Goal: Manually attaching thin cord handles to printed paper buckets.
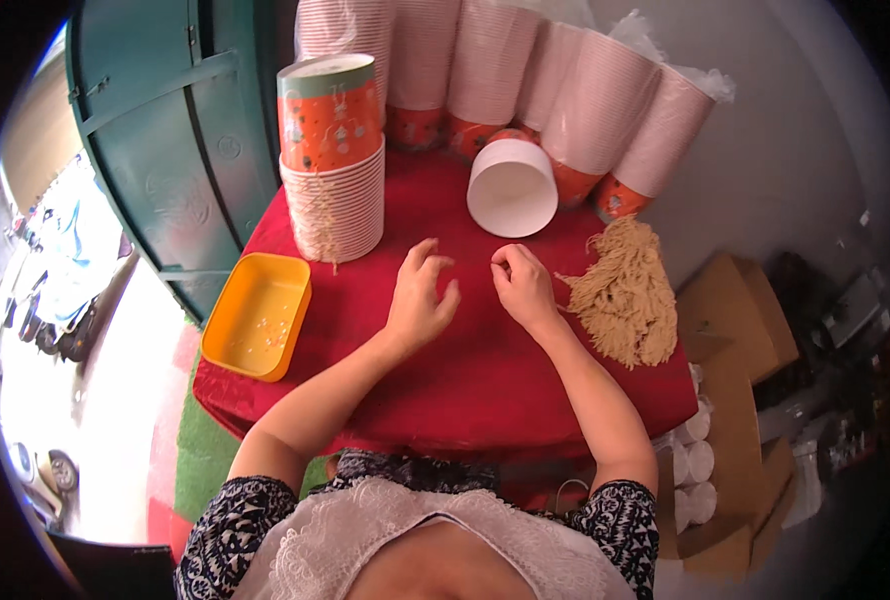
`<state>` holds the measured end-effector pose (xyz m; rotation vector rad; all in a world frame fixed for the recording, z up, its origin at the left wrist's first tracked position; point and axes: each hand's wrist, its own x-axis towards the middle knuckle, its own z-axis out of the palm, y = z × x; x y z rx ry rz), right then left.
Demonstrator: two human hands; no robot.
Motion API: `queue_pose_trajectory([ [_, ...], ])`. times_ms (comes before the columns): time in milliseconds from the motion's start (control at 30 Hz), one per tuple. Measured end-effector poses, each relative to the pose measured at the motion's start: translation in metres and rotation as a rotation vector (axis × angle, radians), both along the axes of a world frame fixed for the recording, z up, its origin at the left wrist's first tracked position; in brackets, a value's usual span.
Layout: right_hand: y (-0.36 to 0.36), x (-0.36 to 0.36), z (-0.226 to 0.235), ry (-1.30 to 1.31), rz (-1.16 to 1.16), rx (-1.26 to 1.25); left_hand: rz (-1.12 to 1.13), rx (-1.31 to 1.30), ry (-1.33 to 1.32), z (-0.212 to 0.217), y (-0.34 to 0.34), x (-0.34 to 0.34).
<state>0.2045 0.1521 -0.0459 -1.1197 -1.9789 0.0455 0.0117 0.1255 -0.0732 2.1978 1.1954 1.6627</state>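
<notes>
Centrally, left hand [420, 300] half-open, right hand [523, 285] pinched, string pile [625, 290] near table edge [680, 385]

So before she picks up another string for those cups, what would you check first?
1. String pile within reach: ok, it lies just beside the right hand.
2. Left hand free: ok, fingers spread, nothing visible in them.
3. Right hand holding a strand: cannot tell, fingertips pinched but too small to see.
4. Loose cup at hand: ok, it lies on its side just beyond the hands.
5. Yellow tray on the table: ok, near the edge.
</notes>
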Motion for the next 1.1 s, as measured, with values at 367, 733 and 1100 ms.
queue_pose_trajectory([
  [367, 0.101, 0.042, 0.050, -0.269, -0.225, 0.448, -0.010, 0.056, 0.178, -0.008, -0.004, -0.012],
  [733, 0.153, 0.044, 0.066, -0.555, -0.251, 0.728, -0.049, 0.044, 0.183, -0.010, -0.004, -0.010],
  [1100, 0.150, 0.036, 0.071, -0.631, -0.272, 0.684, -0.074, -0.017, 0.218, -0.013, -0.002, -0.011],
])
